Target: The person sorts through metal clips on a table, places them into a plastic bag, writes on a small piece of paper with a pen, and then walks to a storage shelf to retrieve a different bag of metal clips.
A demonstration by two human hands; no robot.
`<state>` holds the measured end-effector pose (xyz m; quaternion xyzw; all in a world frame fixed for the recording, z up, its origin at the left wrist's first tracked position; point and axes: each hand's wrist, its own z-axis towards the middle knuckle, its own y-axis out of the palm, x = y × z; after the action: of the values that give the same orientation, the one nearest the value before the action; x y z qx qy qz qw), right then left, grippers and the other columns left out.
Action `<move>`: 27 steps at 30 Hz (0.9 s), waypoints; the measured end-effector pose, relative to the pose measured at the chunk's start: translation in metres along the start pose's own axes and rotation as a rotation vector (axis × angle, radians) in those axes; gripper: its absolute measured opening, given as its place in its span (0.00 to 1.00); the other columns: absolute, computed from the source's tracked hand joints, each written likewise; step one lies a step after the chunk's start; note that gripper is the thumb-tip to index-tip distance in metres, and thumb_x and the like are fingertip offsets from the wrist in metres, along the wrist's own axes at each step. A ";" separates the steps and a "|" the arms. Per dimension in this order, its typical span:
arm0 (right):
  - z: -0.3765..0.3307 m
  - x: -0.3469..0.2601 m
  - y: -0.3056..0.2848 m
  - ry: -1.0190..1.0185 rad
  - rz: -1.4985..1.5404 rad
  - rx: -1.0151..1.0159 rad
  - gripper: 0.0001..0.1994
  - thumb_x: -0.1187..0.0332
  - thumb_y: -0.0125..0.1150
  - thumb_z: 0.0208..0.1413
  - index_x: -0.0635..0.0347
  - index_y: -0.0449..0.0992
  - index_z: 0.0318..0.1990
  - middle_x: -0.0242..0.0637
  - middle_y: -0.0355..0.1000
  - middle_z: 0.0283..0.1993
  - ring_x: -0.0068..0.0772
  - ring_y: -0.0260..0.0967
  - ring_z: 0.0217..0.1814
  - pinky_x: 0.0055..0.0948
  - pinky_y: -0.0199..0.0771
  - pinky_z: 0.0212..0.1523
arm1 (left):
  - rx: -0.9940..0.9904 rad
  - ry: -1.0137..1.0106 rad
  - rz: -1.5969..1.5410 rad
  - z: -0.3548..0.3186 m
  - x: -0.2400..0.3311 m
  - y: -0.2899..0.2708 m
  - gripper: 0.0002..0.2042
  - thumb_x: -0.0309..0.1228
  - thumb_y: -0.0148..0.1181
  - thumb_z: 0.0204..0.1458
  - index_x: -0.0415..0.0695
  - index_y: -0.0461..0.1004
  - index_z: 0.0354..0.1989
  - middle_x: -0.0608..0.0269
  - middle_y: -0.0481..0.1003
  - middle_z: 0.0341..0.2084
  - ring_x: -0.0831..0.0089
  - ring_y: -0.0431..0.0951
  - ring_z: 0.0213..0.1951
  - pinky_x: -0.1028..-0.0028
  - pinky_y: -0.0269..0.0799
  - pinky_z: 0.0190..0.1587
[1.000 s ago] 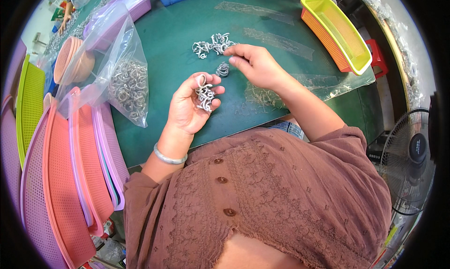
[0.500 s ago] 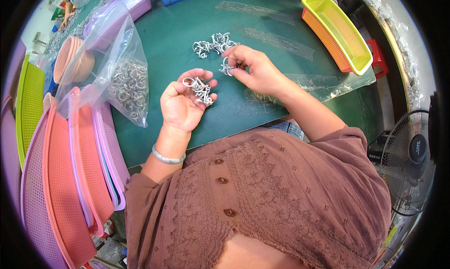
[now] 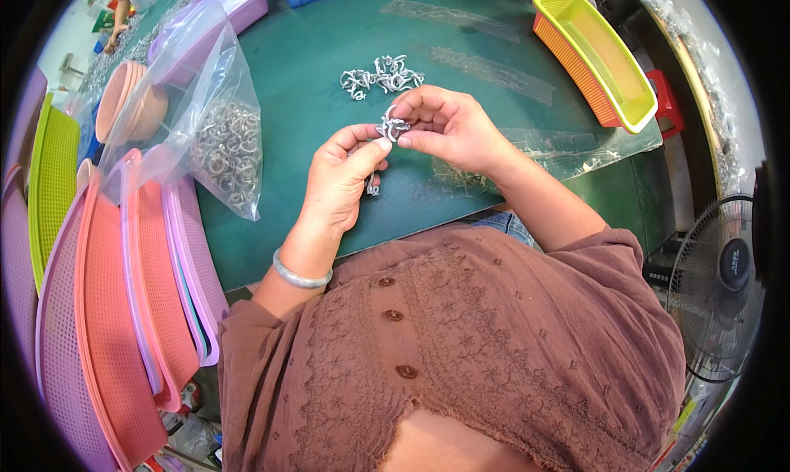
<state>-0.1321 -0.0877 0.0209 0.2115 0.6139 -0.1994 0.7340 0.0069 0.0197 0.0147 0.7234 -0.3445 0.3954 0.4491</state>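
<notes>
Both my hands meet over the green tabletop around a small cluster of silver metal rings. My left hand, with a pale bangle at the wrist, pinches the cluster's left side between thumb and forefinger. More metal rings poke out below its curled fingers. My right hand grips the cluster from the right with thumb and fingertips. Just beyond the hands lies a loose pile of similar metal rings. How the held rings link together is too small to tell.
A clear plastic bag of metal rings stands at the left, near nested pink bowls and upright stacked plastic baskets. A yellow-orange basket sits at the far right. A black fan is at the right. Another person's hand shows far left.
My left hand has turned from palm-up to a pinch and moved right and up. It now meets my right hand at the rings, which my right hand held apart before.
</notes>
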 end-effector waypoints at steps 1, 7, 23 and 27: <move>0.000 0.000 0.001 -0.005 0.005 -0.003 0.09 0.79 0.57 0.45 0.65 0.69 0.36 0.31 0.69 0.34 0.18 0.66 0.37 0.20 0.68 0.40 | 0.007 0.018 0.009 0.000 -0.001 0.000 0.05 0.25 0.56 0.46 0.42 0.69 0.32 0.70 0.69 0.21 0.82 0.68 0.24 0.83 0.62 0.22; -0.001 0.003 -0.007 0.019 -0.051 -0.014 0.06 0.77 0.54 0.49 0.66 0.72 0.35 0.33 0.69 0.36 0.19 0.65 0.38 0.20 0.67 0.40 | -0.011 0.112 0.119 -0.003 -0.005 -0.001 0.03 0.24 0.56 0.46 0.43 0.69 0.29 0.70 0.70 0.22 0.83 0.68 0.23 0.84 0.61 0.22; -0.003 -0.010 -0.004 -0.479 -0.536 0.087 0.06 0.79 0.60 0.42 0.62 0.74 0.30 0.36 0.70 0.34 0.30 0.69 0.36 0.22 0.69 0.36 | -0.083 0.214 0.093 -0.001 -0.006 -0.005 0.03 0.25 0.51 0.50 0.41 0.69 0.32 0.66 0.70 0.21 0.82 0.66 0.22 0.83 0.61 0.23; -0.005 -0.010 -0.003 -0.550 -0.619 0.123 0.07 0.79 0.61 0.40 0.61 0.74 0.30 0.36 0.69 0.32 0.31 0.68 0.33 0.23 0.69 0.33 | -0.112 0.227 0.127 -0.001 -0.006 -0.005 0.03 0.25 0.50 0.51 0.41 0.69 0.33 0.66 0.70 0.21 0.82 0.66 0.21 0.83 0.62 0.23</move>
<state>-0.1392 -0.0868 0.0293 -0.0004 0.4164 -0.4959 0.7620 0.0081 0.0233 0.0074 0.6248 -0.3579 0.4823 0.4989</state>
